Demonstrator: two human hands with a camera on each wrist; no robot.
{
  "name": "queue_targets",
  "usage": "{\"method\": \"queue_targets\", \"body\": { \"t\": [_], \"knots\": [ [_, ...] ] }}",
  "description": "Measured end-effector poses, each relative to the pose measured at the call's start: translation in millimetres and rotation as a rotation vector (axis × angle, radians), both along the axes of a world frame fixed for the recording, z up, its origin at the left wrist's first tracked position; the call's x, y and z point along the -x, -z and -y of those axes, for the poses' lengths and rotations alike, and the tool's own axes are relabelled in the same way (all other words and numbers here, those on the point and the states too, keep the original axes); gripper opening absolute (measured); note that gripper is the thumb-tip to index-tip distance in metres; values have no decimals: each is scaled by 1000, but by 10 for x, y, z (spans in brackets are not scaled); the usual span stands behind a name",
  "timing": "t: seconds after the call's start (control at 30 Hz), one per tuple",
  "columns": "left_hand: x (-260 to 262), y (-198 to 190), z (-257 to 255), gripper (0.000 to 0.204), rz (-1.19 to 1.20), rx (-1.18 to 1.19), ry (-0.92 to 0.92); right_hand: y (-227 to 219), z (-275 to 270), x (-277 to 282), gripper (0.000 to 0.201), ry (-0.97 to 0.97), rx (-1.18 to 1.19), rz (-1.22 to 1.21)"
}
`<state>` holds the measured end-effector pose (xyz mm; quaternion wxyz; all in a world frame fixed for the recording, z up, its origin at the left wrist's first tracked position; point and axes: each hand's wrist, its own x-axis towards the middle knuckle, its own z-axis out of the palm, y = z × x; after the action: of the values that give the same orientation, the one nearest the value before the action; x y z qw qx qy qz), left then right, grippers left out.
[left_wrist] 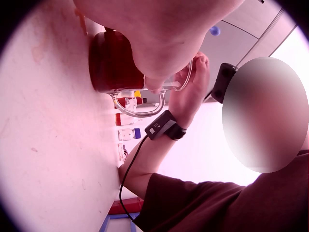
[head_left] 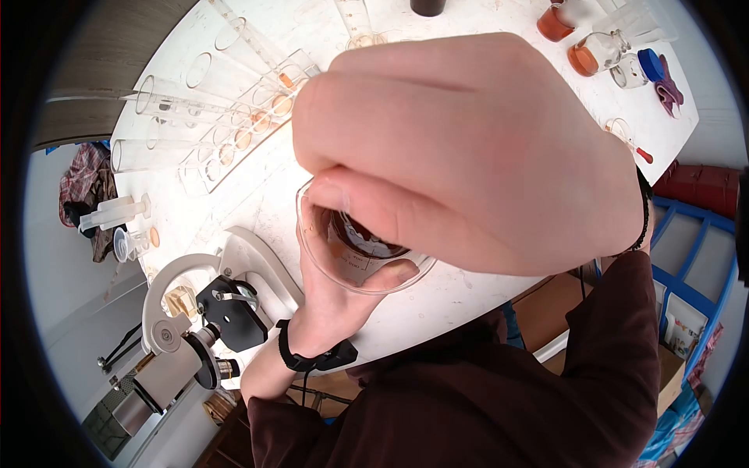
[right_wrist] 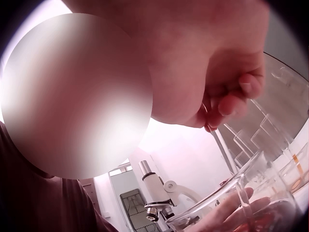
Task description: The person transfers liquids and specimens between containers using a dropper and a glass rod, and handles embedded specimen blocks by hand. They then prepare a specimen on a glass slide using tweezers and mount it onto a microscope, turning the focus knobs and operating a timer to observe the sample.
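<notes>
A glass beaker (head_left: 360, 261) of dark red-brown liquid stands on the white table (head_left: 452, 300), near its front edge. My left hand (head_left: 331, 308) grips the beaker from the near side, with a fingertip on its rim. Just above the beaker's mouth is my right hand (head_left: 468, 148), which hides most of it. In the right wrist view the right hand (right_wrist: 227, 92) pinches a thin glass rod (right_wrist: 223, 147) that slants down into the beaker (right_wrist: 256, 198). The left wrist view shows the beaker (left_wrist: 113, 63) from the side, with the right hand (left_wrist: 193, 87) at its rim.
A white microscope (head_left: 195, 312) stands at the table's left front edge. Behind the beaker is a clear rack of test tubes (head_left: 234, 117). Small bottles of orange liquid (head_left: 593, 54) and a blue-capped jar (head_left: 644, 66) sit at the back right. A syringe (head_left: 117, 210) lies at the left edge.
</notes>
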<state>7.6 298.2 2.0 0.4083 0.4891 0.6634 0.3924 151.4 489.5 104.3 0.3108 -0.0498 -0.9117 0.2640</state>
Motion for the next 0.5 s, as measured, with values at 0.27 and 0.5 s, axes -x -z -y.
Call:
{"method": "queue_targets", "body": {
  "t": [0.27, 0.5],
  "knots": [
    [-30, -72, -18, 118, 21, 36, -32, -4, 10, -10, 8, -53, 50, 11],
    [-52, -105, -90, 111, 103, 5, -46, -95, 17, -4, 5, -18, 358, -6]
  ]
}}
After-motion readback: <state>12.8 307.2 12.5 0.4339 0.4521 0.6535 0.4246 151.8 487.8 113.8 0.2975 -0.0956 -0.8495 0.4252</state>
